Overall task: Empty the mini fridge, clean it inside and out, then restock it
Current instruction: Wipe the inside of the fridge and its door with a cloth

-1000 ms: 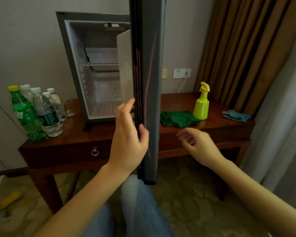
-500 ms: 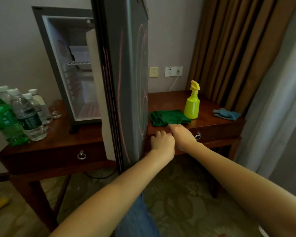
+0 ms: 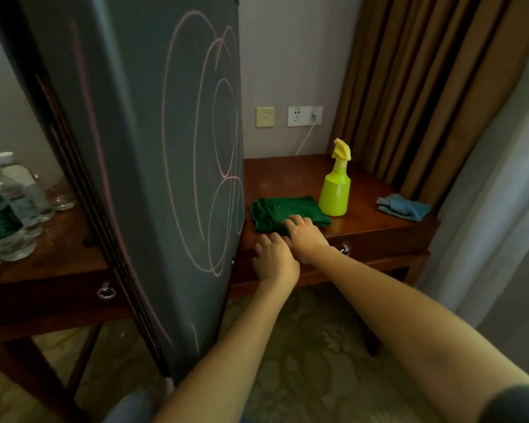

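The right hand (image 3: pixel 306 239) lies on the near edge of the green cloth (image 3: pixel 275 209), fingers bent down over the fabric. I cannot tell whether they have pinched it or only rest on top. The left hand (image 3: pixel 275 261) sits just beside it at the table's (image 3: pixel 379 227) front edge, loosely curled and holding nothing that shows.

The cloth touches the base of the spray bottle (image 3: pixel 335 190), or very nearly. A quick drag toward the front edge could tip the tall, narrow bottle or pull it along. The mini fridge door (image 3: pixel 141 148) stands swung out past the front edge, close to the left forearm, with looping pink scribbles on its dark outer face. An elbow knocking it could send it swinging. The fridge body is hidden behind the door.

On the table's right end a blue cloth (image 3: pixel 403 206) lies near the back corner. On the left end, beyond the door, the water bottles (image 3: pixel 0 215) crowd together with a glass (image 3: pixel 61 193) behind them, so a hard swing of the door that way might clip them.

A wall socket (image 3: pixel 304 116) above the back edge has a white cord (image 3: pixel 306 138) plugged in, which spray should be kept clear of. Brown curtains (image 3: pixel 425 87) hang at the right over patterned carpet (image 3: pixel 318 346).
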### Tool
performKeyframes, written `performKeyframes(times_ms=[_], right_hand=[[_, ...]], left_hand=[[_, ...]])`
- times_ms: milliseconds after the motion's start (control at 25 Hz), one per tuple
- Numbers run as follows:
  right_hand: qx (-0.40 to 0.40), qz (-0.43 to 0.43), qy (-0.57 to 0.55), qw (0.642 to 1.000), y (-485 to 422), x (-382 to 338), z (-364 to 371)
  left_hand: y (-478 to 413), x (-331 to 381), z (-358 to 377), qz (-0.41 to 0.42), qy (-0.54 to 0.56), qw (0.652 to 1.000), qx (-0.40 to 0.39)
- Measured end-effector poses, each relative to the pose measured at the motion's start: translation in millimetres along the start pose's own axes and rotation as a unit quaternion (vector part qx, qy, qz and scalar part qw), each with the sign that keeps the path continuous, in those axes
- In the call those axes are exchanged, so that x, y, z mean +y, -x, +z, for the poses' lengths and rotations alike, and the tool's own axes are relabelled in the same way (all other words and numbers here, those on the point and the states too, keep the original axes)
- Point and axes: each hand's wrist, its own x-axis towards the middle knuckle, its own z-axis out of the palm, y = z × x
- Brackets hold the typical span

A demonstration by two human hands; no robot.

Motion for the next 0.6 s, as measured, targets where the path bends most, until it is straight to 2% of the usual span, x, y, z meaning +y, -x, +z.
performKeyframes(times_ms=[200,280,360,440,480,600], right_hand=[[-0.068,0.032,0.05,0.996,-41,-2,9],[-0.051,0.044,0.068,0.995,-48,-4,15],[-0.023,0.044,0.082,0.995,-49,-5,16],[-0.005,0.027,0.08,0.996,-46,-7,18],[-0.006,0.027,0.063,0.998,-45,-8,17],[-0.047,0.035,0.06,0.996,-41,-13,2]], left_hand=[[-17,-2,4,0.0,0.068,0.997,0.029],[-22,-6,6,-0.03,0.128,0.991,0.04],[-23,-9,7,-0.086,0.282,0.954,0.061],[-15,-9,6,-0.113,0.438,0.886,0.1],[-10,-7,2,-0.104,0.469,0.869,0.12],[5,-1,-14,-0.038,0.504,0.85,0.146]])
